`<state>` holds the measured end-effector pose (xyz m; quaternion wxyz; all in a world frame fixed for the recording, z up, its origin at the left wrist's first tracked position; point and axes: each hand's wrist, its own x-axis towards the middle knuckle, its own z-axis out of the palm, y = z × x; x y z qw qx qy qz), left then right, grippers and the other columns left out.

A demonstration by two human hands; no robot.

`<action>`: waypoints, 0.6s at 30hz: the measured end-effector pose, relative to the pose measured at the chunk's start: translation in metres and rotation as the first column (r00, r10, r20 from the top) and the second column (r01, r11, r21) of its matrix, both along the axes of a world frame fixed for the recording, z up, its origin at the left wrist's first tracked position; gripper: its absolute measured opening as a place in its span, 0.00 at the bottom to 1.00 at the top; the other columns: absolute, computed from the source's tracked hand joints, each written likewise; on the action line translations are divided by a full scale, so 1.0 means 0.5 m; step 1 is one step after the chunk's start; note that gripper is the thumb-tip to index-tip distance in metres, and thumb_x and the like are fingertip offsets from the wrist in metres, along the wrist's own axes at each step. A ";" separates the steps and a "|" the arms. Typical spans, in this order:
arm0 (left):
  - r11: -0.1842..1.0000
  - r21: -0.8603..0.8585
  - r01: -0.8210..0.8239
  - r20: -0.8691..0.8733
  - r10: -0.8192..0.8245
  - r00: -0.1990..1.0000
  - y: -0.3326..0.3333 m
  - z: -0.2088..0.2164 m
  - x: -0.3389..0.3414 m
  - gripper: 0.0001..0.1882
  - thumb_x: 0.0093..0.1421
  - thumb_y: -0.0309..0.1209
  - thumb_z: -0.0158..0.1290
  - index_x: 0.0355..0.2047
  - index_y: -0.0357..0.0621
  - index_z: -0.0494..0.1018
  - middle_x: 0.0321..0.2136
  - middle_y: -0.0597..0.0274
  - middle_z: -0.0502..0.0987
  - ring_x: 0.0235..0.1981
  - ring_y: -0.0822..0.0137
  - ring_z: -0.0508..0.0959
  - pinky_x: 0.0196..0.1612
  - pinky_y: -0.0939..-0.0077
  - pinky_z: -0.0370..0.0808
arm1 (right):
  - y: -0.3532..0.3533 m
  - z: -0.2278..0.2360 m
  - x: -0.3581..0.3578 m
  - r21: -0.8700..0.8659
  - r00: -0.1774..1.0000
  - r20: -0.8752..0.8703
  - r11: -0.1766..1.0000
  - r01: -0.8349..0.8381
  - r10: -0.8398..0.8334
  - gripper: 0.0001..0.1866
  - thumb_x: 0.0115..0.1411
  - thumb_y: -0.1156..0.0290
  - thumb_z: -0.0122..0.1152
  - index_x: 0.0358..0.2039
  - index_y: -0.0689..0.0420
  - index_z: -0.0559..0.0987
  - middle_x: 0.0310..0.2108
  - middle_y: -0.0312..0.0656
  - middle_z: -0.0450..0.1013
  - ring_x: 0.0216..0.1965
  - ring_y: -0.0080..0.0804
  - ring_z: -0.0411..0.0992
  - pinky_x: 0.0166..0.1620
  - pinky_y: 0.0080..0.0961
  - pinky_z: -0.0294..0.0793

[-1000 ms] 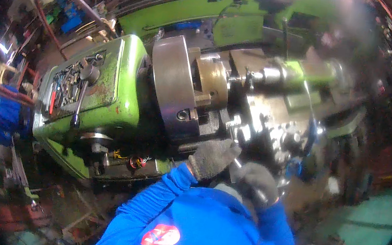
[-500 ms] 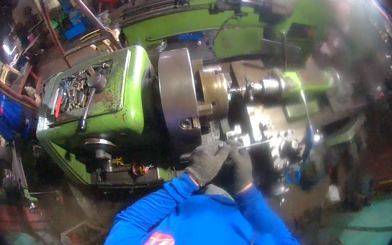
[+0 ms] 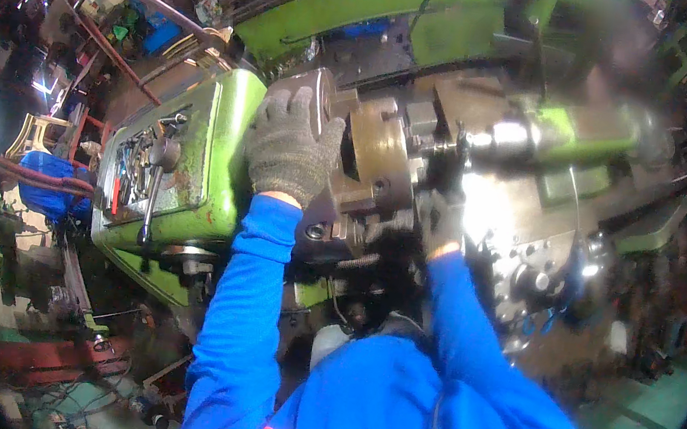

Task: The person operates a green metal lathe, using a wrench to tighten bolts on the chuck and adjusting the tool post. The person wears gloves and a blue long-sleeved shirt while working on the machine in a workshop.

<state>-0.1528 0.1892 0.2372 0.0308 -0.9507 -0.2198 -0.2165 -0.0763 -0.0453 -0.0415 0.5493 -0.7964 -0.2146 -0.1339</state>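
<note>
My left hand (image 3: 292, 146), in a grey knit glove, lies over the rim of the large lathe chuck (image 3: 312, 84), fingers slightly apart and stretched across its metal. A brass-coloured round workpiece (image 3: 380, 144) sits in the chuck's jaws. To the right of that workpiece and just below it, my right hand (image 3: 440, 224) is raised, also gloved. Motion and shadow smear its fingers, so any grip on something is hidden. The tailstock (image 3: 576, 136), green with a shiny spindle (image 3: 503, 136), stands to the right, pointing toward the workpiece.
Small tools (image 3: 137, 159) lie on the green headstock (image 3: 230, 175) at left, with a lever (image 3: 153, 204) beside them. The tool post and carriage (image 3: 533, 276) are right of my right hand. Another green machine (image 3: 333, 20) stands behind. A blue covered thing (image 3: 57, 190) is far left.
My hands were together below the chuck. The left has moved up and left onto the chuck's rim; the right has risen toward the workpiece's right side. The view has shifted slightly.
</note>
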 end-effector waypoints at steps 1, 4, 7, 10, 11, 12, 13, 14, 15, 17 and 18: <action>1.000 -0.008 0.012 0.013 -0.012 1.000 -0.004 0.001 0.003 0.36 0.63 0.56 0.56 0.63 0.45 0.69 0.59 0.43 0.70 0.62 0.43 0.69 0.63 0.46 0.67 | -0.016 -0.058 0.060 -0.179 0.986 0.165 0.984 -0.004 0.034 0.16 0.59 0.81 0.62 0.48 0.60 0.74 0.32 0.42 0.74 0.33 0.31 0.76 0.36 0.27 0.79; 1.000 -0.016 0.026 0.044 -0.025 0.999 -0.002 0.002 0.006 0.35 0.62 0.55 0.56 0.61 0.44 0.70 0.58 0.43 0.71 0.63 0.43 0.69 0.63 0.45 0.67 | 0.019 -0.086 0.138 -0.206 0.990 0.133 0.976 0.067 -0.040 0.11 0.61 0.76 0.60 0.45 0.61 0.78 0.33 0.46 0.76 0.37 0.35 0.77 0.40 0.31 0.80; 0.999 -0.033 0.029 0.045 -0.027 0.999 0.000 -0.002 0.008 0.34 0.62 0.54 0.57 0.60 0.45 0.71 0.57 0.44 0.72 0.62 0.44 0.69 0.63 0.45 0.67 | 0.057 -0.054 0.172 -0.023 0.963 -0.174 0.979 0.204 -0.205 0.13 0.64 0.67 0.60 0.42 0.62 0.82 0.36 0.54 0.78 0.40 0.41 0.79 0.42 0.37 0.80; 0.998 -0.048 0.039 0.070 -0.036 0.997 0.010 0.001 0.010 0.33 0.61 0.53 0.57 0.59 0.45 0.72 0.55 0.46 0.73 0.60 0.44 0.70 0.63 0.46 0.67 | 0.059 0.018 0.180 -0.248 0.892 -0.338 0.943 0.224 -0.301 0.22 0.64 0.57 0.61 0.48 0.63 0.82 0.42 0.61 0.78 0.45 0.48 0.80 0.45 0.43 0.80; 0.998 -0.038 0.046 0.083 -0.043 0.996 0.012 0.002 0.009 0.33 0.60 0.53 0.57 0.58 0.45 0.72 0.54 0.47 0.73 0.59 0.44 0.70 0.62 0.46 0.67 | 0.066 0.035 0.181 -0.378 0.870 -0.363 0.906 0.191 -0.335 0.26 0.63 0.53 0.62 0.51 0.63 0.82 0.44 0.64 0.78 0.46 0.50 0.80 0.47 0.45 0.79; 0.998 -0.039 0.057 0.089 -0.054 0.995 0.009 -0.002 0.006 0.33 0.60 0.53 0.58 0.58 0.45 0.72 0.53 0.47 0.74 0.58 0.44 0.71 0.62 0.47 0.67 | 0.058 0.030 0.188 -0.407 0.870 -0.383 0.902 0.141 -0.309 0.29 0.62 0.51 0.63 0.54 0.63 0.80 0.44 0.64 0.78 0.47 0.52 0.79 0.48 0.45 0.79; 0.998 -0.029 0.064 0.105 -0.060 0.993 0.007 -0.002 0.005 0.33 0.60 0.53 0.58 0.58 0.45 0.72 0.53 0.48 0.74 0.58 0.45 0.71 0.61 0.46 0.67 | 0.045 0.020 0.202 -0.436 0.869 -0.404 0.896 0.091 -0.285 0.32 0.62 0.49 0.64 0.57 0.62 0.78 0.45 0.64 0.78 0.47 0.53 0.79 0.49 0.46 0.79; 0.997 -0.021 0.069 0.122 -0.066 0.990 0.006 0.001 0.005 0.33 0.59 0.53 0.58 0.58 0.45 0.72 0.52 0.48 0.74 0.57 0.45 0.71 0.61 0.46 0.67 | 0.039 0.011 0.210 -0.463 0.866 -0.426 0.886 0.040 -0.262 0.36 0.61 0.48 0.64 0.61 0.62 0.76 0.46 0.65 0.78 0.47 0.55 0.79 0.51 0.47 0.78; 0.997 -0.011 0.083 0.139 -0.080 0.987 0.004 0.002 0.009 0.32 0.59 0.53 0.58 0.57 0.45 0.72 0.52 0.49 0.74 0.56 0.45 0.71 0.61 0.46 0.68 | 0.044 -0.003 0.206 -0.333 0.902 -0.331 0.929 0.163 -0.277 0.31 0.59 0.57 0.63 0.60 0.63 0.76 0.45 0.59 0.79 0.45 0.47 0.79 0.49 0.42 0.78; 0.997 -0.011 0.079 0.119 -0.078 0.990 0.005 0.004 0.011 0.33 0.59 0.53 0.59 0.58 0.44 0.72 0.52 0.48 0.74 0.56 0.45 0.70 0.61 0.45 0.67 | 0.079 -0.032 0.201 0.105 0.933 -0.288 0.961 0.256 -0.217 0.27 0.59 0.70 0.61 0.60 0.63 0.76 0.46 0.53 0.79 0.45 0.38 0.78 0.49 0.36 0.78; 0.997 0.006 0.077 0.132 -0.077 0.988 0.009 -0.004 0.010 0.33 0.59 0.53 0.59 0.58 0.44 0.72 0.52 0.48 0.73 0.56 0.45 0.70 0.61 0.45 0.67 | 0.091 -0.041 0.198 0.361 0.945 -0.299 0.901 0.240 -0.132 0.27 0.60 0.72 0.60 0.61 0.62 0.75 0.48 0.52 0.78 0.46 0.36 0.78 0.50 0.35 0.77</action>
